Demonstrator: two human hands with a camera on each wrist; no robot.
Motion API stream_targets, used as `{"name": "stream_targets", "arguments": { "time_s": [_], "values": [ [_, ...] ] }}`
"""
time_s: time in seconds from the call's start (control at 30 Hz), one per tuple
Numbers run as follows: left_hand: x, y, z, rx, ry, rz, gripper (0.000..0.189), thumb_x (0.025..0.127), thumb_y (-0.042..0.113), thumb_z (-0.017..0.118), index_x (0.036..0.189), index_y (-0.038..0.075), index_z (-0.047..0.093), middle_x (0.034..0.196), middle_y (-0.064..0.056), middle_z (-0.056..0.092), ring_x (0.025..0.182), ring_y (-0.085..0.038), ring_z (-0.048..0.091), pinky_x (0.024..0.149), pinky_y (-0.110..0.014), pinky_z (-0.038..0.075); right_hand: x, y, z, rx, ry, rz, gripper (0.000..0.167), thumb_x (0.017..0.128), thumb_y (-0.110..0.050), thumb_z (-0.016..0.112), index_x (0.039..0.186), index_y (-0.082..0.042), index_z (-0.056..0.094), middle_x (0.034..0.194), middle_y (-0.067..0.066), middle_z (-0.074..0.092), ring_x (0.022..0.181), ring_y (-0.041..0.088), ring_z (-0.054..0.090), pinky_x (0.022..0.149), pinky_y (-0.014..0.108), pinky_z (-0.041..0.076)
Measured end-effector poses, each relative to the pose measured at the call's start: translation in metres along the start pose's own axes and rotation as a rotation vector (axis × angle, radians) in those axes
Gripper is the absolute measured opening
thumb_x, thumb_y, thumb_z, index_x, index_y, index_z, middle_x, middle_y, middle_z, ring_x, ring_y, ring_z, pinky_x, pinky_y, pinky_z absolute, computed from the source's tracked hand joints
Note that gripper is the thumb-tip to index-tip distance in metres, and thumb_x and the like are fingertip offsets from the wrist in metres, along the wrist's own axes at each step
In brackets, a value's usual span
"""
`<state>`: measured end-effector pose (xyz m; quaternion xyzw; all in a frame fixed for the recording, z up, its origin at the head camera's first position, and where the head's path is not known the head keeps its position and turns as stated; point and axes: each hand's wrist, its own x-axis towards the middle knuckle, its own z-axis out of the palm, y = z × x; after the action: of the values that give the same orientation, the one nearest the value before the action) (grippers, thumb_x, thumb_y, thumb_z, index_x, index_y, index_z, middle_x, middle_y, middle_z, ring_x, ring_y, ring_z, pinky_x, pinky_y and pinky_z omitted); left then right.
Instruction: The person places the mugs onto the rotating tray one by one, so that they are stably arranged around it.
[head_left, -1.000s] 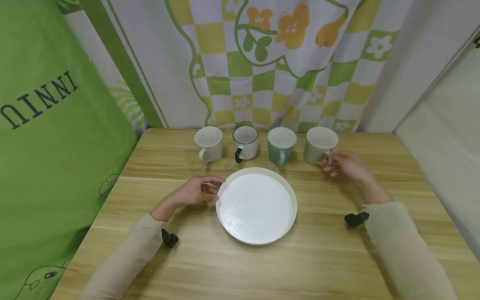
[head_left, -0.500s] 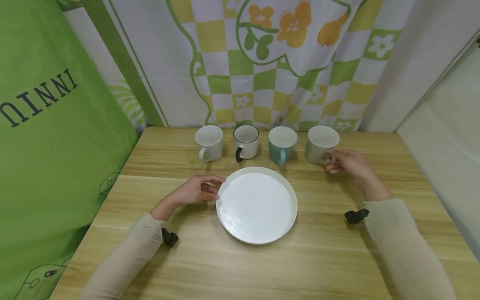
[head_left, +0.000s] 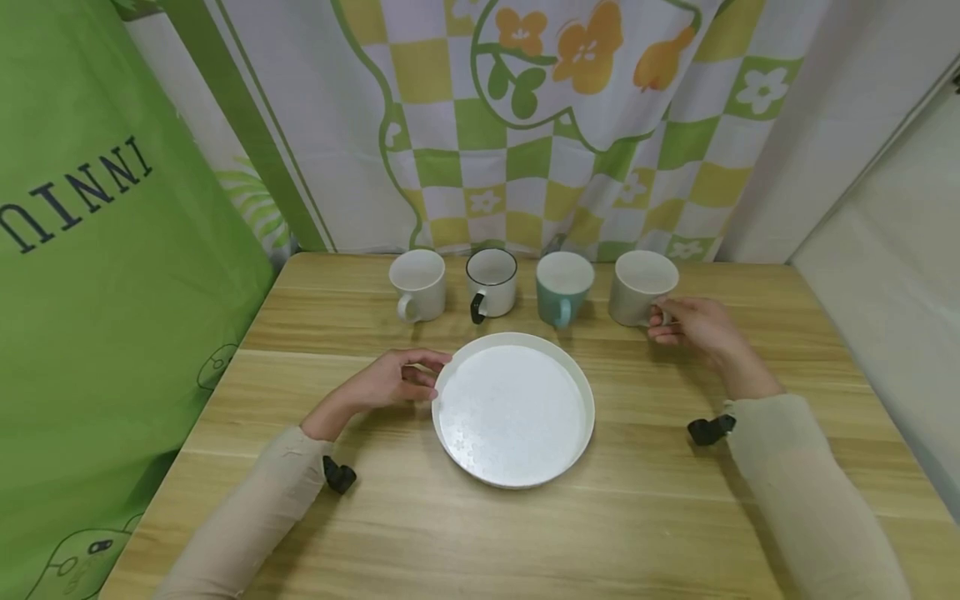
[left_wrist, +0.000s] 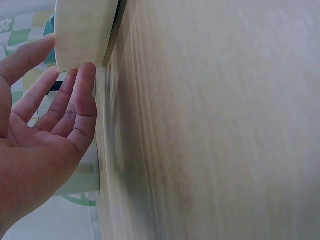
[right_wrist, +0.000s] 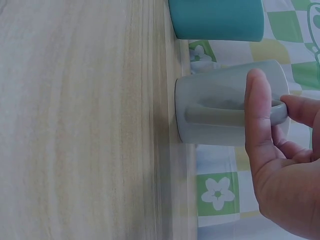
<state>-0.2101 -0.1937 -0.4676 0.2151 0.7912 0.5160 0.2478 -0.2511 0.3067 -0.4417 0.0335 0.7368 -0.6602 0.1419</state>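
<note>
A round white tray lies on the wooden table. My left hand is at its left rim, fingers loosely bent; in the left wrist view the fingertips touch the tray's side wall without wrapping round it. At the right end of a row of mugs stands a light grey mug, upright on the table. My right hand pinches its handle; the right wrist view has the thumb across the handle and the index finger at its upper end. The other fingers are partly hidden behind the thumb.
Left of the grey mug stand a teal mug, a white mug with black rim and black handle, and a white mug. Behind the table hangs a checked curtain; a green cloth hangs at the left.
My right fingers have closed in on the grey mug's handle. The left hand, the tray and the mugs stay in place.
</note>
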Motion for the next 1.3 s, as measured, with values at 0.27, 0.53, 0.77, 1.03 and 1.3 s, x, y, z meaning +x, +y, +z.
{"name": "stream_targets", "arguments": {
  "time_s": [0.27, 0.53, 0.77, 1.03, 1.3],
  "values": [
    [0.001, 0.001, -0.002, 0.013, -0.001, -0.002, 0.059, 0.087, -0.001, 0.074, 0.142, 0.002, 0.053, 0.133, -0.025, 0.059, 0.112, -0.035, 0.067, 0.082, -0.024, 0.058, -0.008, -0.014, 0.008, 0.006, 0.014, 0.034, 0.038, 0.105, -0.027, 0.05, 0.113, 0.01, 0.05, 0.088, -0.002, 0.064, 0.076, 0.008, 0.072, 0.072, 0.02, 0.06],
    [0.001, 0.001, -0.002, 0.018, -0.004, 0.015, 0.058, 0.087, 0.002, 0.074, 0.141, 0.0, 0.052, 0.132, -0.026, 0.059, 0.11, -0.032, 0.068, 0.083, -0.025, 0.058, -0.008, -0.009, 0.007, -0.006, 0.031, 0.012, 0.039, 0.105, -0.029, 0.049, 0.112, 0.009, 0.05, 0.089, -0.003, 0.064, 0.077, 0.008, 0.071, 0.073, 0.02, 0.06],
    [0.001, 0.0, -0.001, 0.013, -0.005, 0.014, 0.058, 0.087, 0.002, 0.075, 0.141, 0.0, 0.053, 0.132, -0.025, 0.059, 0.11, -0.032, 0.068, 0.083, -0.025, 0.058, -0.008, -0.005, 0.006, -0.034, 0.027, -0.003, 0.041, 0.107, -0.028, 0.047, 0.118, 0.011, 0.047, 0.089, -0.006, 0.063, 0.077, 0.006, 0.07, 0.072, 0.019, 0.059],
    [-0.001, 0.0, 0.0, -0.006, 0.0, 0.005, 0.059, 0.086, -0.001, 0.074, 0.141, -0.001, 0.052, 0.133, -0.026, 0.059, 0.112, -0.037, 0.067, 0.081, -0.023, 0.058, -0.013, -0.007, 0.009, 0.008, 0.034, -0.011, 0.033, 0.107, -0.023, 0.045, 0.112, 0.01, 0.047, 0.087, -0.005, 0.063, 0.075, 0.006, 0.069, 0.07, 0.019, 0.058],
    [0.0, -0.001, 0.0, 0.005, -0.001, 0.013, 0.06, 0.086, 0.0, 0.075, 0.141, 0.0, 0.052, 0.132, -0.026, 0.059, 0.111, -0.037, 0.067, 0.082, -0.023, 0.058, -0.014, -0.006, 0.01, 0.035, 0.059, -0.03, 0.032, 0.106, -0.022, 0.048, 0.108, 0.01, 0.049, 0.085, -0.003, 0.063, 0.074, 0.007, 0.07, 0.068, 0.019, 0.058]
  ]
}}
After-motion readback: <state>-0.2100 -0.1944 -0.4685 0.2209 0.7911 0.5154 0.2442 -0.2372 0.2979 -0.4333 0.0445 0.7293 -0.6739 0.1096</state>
